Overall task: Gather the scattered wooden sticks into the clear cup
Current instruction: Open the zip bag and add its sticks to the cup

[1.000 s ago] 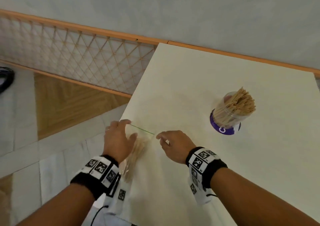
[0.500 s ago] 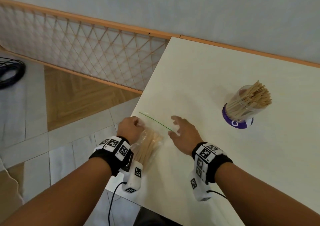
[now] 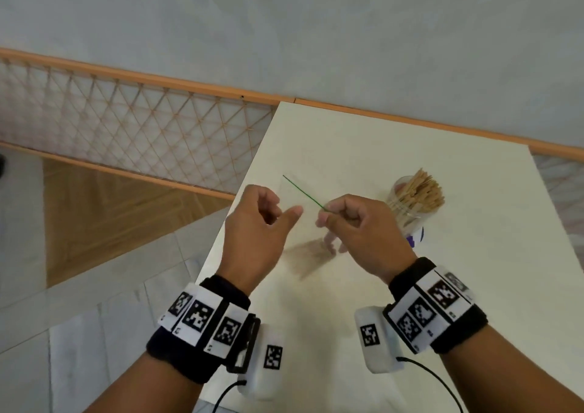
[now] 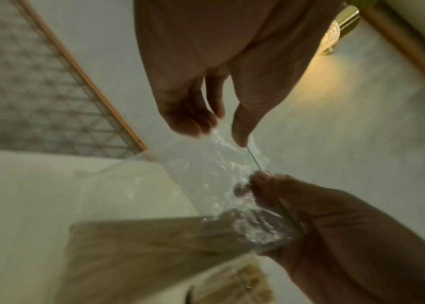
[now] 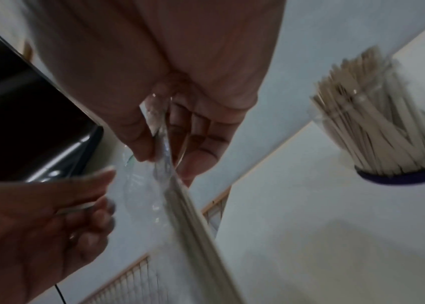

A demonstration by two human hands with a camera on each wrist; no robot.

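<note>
Sticks (image 4: 154,242) hang bundled in a clear plastic bag (image 4: 214,174) over the table's (image 3: 347,147) left edge; your left hand (image 3: 252,235) pinches its mouth. Your right hand (image 3: 357,226) pinches the bag's neck and green twist tie (image 3: 300,190), probably to free them for the clear cup (image 3: 410,204), already stick-filled, rightward.

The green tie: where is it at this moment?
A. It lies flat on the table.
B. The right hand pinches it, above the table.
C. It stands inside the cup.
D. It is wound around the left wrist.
B: the right hand pinches one end of the green tie, which sticks up above the table, apart from the cup.
</note>
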